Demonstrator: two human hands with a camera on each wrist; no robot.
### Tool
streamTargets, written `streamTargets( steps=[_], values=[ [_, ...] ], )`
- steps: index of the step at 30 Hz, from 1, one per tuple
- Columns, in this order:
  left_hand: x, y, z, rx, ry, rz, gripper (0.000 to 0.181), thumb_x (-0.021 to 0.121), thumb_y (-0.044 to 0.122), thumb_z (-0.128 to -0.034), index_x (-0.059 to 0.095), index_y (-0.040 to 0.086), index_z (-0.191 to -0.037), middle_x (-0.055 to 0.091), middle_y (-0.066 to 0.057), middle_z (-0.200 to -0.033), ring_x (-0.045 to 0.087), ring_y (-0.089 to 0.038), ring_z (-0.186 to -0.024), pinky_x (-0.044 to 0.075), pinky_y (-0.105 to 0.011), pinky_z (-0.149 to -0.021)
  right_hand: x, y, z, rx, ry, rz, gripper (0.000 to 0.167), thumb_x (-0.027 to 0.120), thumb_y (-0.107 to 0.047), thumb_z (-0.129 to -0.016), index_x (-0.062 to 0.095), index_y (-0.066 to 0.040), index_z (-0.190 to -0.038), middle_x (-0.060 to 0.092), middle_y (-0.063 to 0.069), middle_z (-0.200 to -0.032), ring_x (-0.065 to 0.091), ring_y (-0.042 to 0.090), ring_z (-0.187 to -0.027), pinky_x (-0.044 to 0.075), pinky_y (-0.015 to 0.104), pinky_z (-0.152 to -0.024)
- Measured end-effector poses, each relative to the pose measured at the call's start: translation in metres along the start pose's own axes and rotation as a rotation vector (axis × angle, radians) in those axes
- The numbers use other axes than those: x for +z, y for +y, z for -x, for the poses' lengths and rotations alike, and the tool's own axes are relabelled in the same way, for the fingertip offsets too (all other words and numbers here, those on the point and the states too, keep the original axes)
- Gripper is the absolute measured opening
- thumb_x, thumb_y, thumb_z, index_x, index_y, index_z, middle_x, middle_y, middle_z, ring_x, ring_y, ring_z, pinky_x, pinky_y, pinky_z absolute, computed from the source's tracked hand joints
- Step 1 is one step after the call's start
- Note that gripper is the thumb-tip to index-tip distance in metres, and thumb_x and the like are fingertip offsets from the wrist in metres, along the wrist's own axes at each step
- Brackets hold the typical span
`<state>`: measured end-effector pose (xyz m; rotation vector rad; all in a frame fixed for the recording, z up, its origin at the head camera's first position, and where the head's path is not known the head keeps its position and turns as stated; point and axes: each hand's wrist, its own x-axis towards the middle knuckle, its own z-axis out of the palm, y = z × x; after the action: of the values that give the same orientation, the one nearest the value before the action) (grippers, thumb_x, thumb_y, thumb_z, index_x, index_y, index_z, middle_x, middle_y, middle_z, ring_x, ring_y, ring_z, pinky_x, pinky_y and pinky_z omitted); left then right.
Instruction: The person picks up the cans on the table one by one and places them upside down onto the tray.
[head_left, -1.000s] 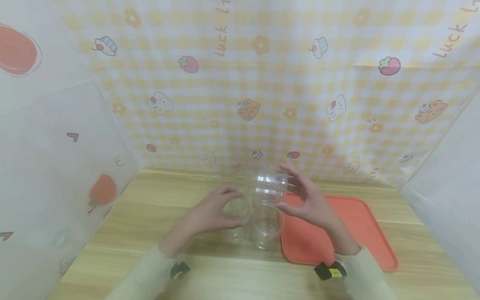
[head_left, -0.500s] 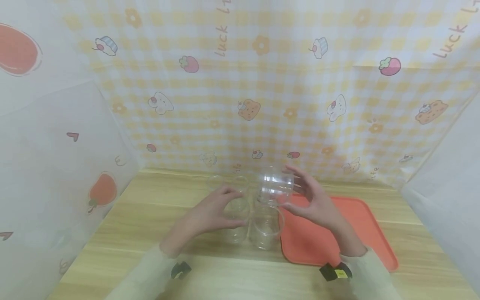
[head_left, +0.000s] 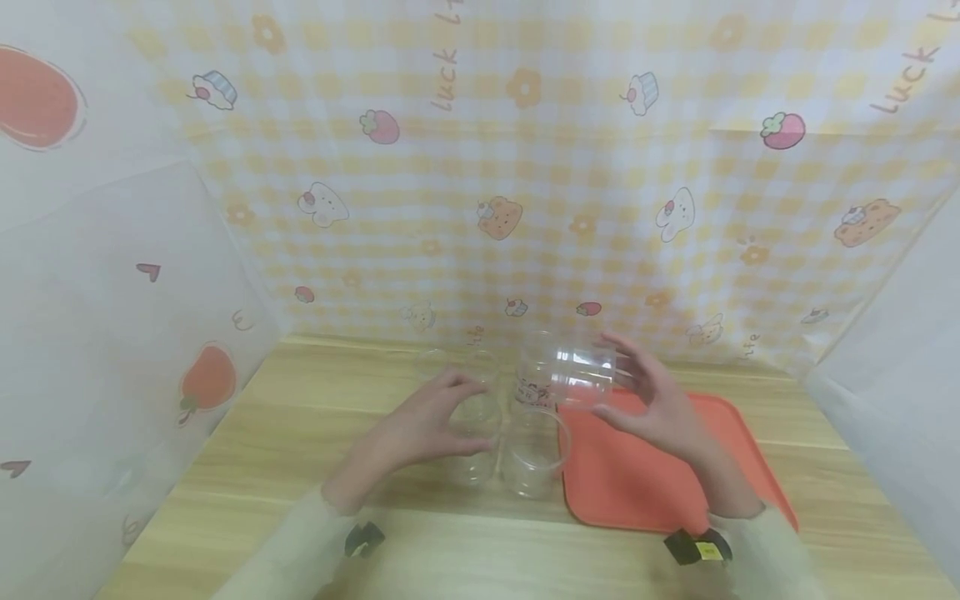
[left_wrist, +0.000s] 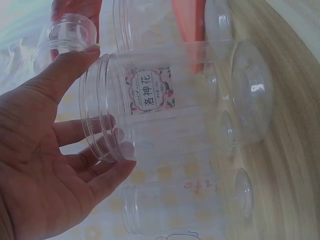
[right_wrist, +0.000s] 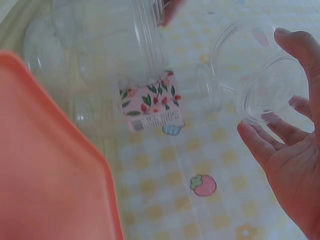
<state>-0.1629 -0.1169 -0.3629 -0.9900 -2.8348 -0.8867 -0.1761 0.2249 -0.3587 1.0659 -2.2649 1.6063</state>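
Several clear plastic screw-neck jars stand grouped on the wooden table. My left hand (head_left: 420, 425) is curled round the neck of one standing jar (left_wrist: 185, 120), which has a floral label. To its right is another open-topped jar (head_left: 531, 475). My right hand (head_left: 656, 412) holds a smaller-looking clear container (head_left: 588, 375) raised above the table, between thumb and fingers. In the right wrist view that clear container (right_wrist: 260, 75) shows round rims; its exact kind is hard to tell. Behind the front jars, a labelled jar (head_left: 534, 392) stands at the back.
An orange-red tray (head_left: 637, 492) lies on the table (head_left: 300, 450) to the right of the jars, under my right forearm. A checked cloth (head_left: 525, 167) with cartoon prints hangs right behind the table. White printed sheets (head_left: 112, 333) close off the sides.
My right hand has moved to the right with the clear container, away from the standing jars. The labelled jar behind it now shows more. My left hand stays at the same jar.
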Motion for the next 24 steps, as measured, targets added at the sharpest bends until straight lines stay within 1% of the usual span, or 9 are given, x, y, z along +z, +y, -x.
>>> streamTargets(
  steps=[3, 9, 12, 15, 18, 24],
  values=[
    [0.0, 0.0, 0.001, -0.003, 0.0, 0.008, 0.075, 0.088, 0.038, -0.08, 0.058, 0.003, -0.139, 0.056, -0.009, -0.134, 0.054, -0.026, -0.123, 0.044, -0.042, -0.108, -0.006, 0.0, 0.003, -0.002, 0.014, 0.012, 0.097, 0.079, 0.021, -0.074, 0.035, -0.006, -0.156, 0.043, 0.022, -0.15, 0.048, 0.024, -0.133, 0.042, 0.032, -0.109],
    [-0.001, -0.001, 0.001, 0.006, 0.0, 0.009, 0.075, 0.087, 0.038, -0.0807, 0.058, 0.001, -0.139, 0.056, -0.01, -0.134, 0.054, -0.026, -0.123, 0.044, -0.042, -0.107, -0.02, -0.002, 0.007, 0.0, 0.032, 0.026, 0.096, 0.078, 0.023, -0.074, 0.035, -0.003, -0.156, 0.042, 0.027, -0.149, 0.048, 0.023, -0.133, 0.042, 0.028, -0.108],
    [-0.001, -0.001, 0.001, 0.011, 0.0, 0.01, 0.075, 0.087, 0.037, -0.0812, 0.057, 0.001, -0.14, 0.055, -0.01, -0.134, 0.054, -0.026, -0.124, 0.045, -0.042, -0.107, -0.027, -0.003, 0.009, 0.002, 0.032, 0.036, 0.096, 0.077, 0.024, -0.074, 0.035, -0.004, -0.156, 0.042, 0.025, -0.149, 0.047, 0.024, -0.133, 0.042, 0.028, -0.108],
    [-0.001, -0.002, 0.001, 0.006, -0.002, 0.007, 0.075, 0.087, 0.037, -0.0812, 0.057, 0.001, -0.14, 0.055, -0.01, -0.134, 0.054, -0.026, -0.124, 0.045, -0.041, -0.107, -0.032, -0.005, 0.011, 0.006, 0.031, 0.061, 0.096, 0.077, 0.023, -0.074, 0.036, -0.004, -0.156, 0.044, 0.018, -0.15, 0.046, 0.025, -0.134, 0.041, 0.026, -0.108],
    [0.0, -0.002, 0.001, 0.0, -0.005, 0.014, 0.075, 0.087, 0.036, -0.081, 0.057, 0.002, -0.14, 0.055, -0.01, -0.134, 0.054, -0.026, -0.124, 0.045, -0.042, -0.107, -0.038, -0.006, 0.014, 0.003, 0.03, 0.092, 0.096, 0.078, 0.022, -0.074, 0.036, -0.004, -0.156, 0.045, 0.014, -0.151, 0.047, 0.024, -0.134, 0.041, 0.025, -0.108],
    [0.001, -0.001, 0.001, -0.012, -0.012, 0.026, 0.075, 0.088, 0.036, -0.0808, 0.057, 0.003, -0.141, 0.055, -0.01, -0.134, 0.053, -0.026, -0.124, 0.045, -0.042, -0.107, -0.052, -0.004, 0.019, -0.017, 0.036, 0.14, 0.098, 0.078, 0.025, -0.071, 0.035, 0.0, -0.155, 0.044, 0.017, -0.15, 0.048, 0.019, -0.133, 0.043, 0.023, -0.105]
  ],
)
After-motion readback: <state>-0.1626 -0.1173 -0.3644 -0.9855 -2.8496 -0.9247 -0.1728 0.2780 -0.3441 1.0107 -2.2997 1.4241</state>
